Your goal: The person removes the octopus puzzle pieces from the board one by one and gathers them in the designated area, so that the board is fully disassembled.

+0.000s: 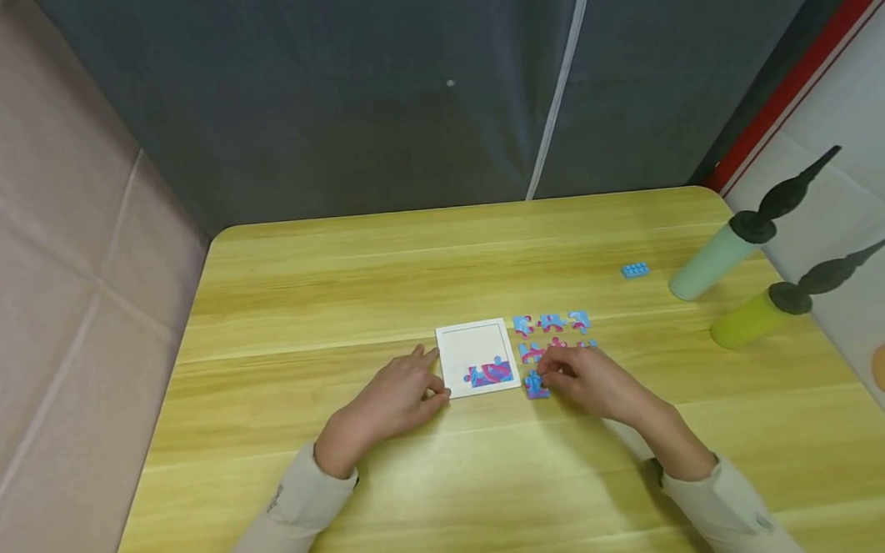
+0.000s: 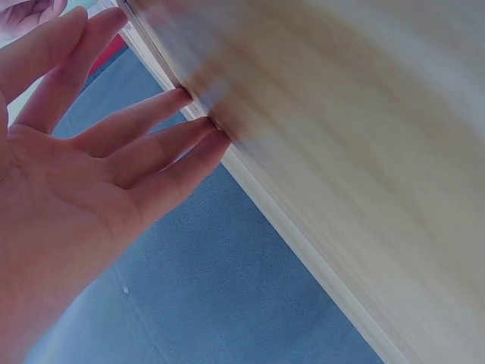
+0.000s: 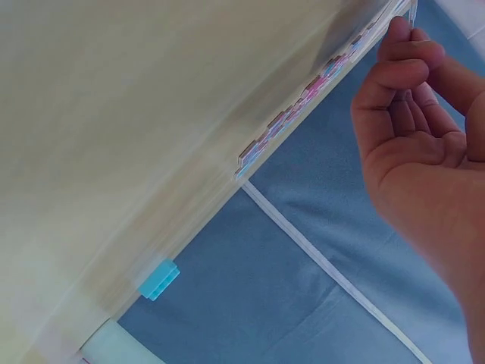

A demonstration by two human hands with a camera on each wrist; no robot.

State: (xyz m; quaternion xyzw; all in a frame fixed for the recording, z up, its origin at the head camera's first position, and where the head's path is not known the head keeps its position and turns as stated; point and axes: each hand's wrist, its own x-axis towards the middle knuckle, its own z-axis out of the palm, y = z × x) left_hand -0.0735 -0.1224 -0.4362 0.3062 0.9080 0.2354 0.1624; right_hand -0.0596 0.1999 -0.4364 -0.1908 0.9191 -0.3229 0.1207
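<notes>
A white square puzzle tray (image 1: 470, 348) lies on the table, with joined blue and pink puzzle pieces (image 1: 490, 373) in its lower right part. My left hand (image 1: 396, 398) rests at the tray's left edge, fingers extended. In the left wrist view, the fingertips (image 2: 203, 125) touch down along the edge line. Just right of the tray, my right hand (image 1: 586, 382) pinches a blue and purple puzzle piece (image 1: 534, 387) between thumb and fingers. Several loose puzzle pieces (image 1: 552, 322) sit in rows above that hand, which partly covers the lower row.
A light blue toy brick (image 1: 635, 270) lies farther back on the right of the wooden table (image 1: 323, 283). Beside it stand a mint green bottle (image 1: 714, 260) and a yellow-green bottle (image 1: 751, 317), both with dark tops. A dark curtain (image 1: 343, 98) hangs behind the table.
</notes>
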